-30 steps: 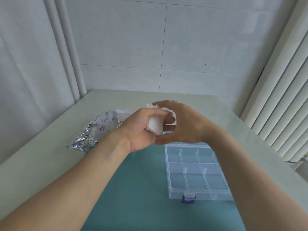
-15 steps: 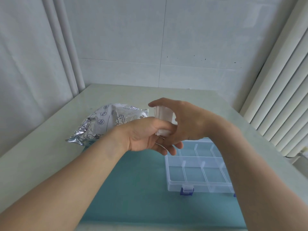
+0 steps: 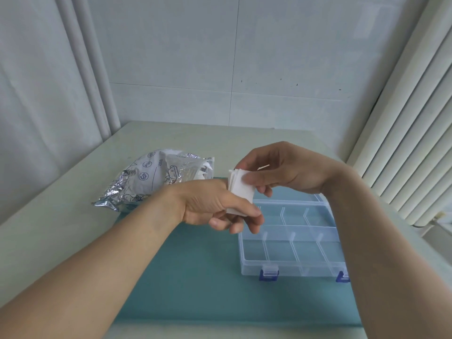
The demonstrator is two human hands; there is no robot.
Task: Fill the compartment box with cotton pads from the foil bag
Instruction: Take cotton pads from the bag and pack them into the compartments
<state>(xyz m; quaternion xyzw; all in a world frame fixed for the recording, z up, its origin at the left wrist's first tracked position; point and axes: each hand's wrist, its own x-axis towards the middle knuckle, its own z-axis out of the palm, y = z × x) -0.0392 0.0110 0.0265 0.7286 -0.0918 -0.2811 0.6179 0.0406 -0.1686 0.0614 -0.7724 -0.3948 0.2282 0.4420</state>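
A small stack of white square cotton pads (image 3: 241,190) is held between both hands above the far left corner of the box. My right hand (image 3: 286,171) pinches the top of the stack with thumb and fingers. My left hand (image 3: 215,206) grips its lower edge. The clear plastic compartment box (image 3: 293,263) with blue latches lies open on the teal mat, its compartments showing no pads. The crumpled silver foil bag (image 3: 151,179) lies on the table to the left, its mouth facing the hands, with white pads showing inside.
A teal mat (image 3: 190,277) covers the near part of the pale table (image 3: 49,223). Tiled walls close the back and left. A white ribbed radiator (image 3: 415,133) stands along the right side.
The hands have lowered and moved slightly right over the box's corner. The pad stack, earlier bunched in the left hand, is now held flat between both hands.
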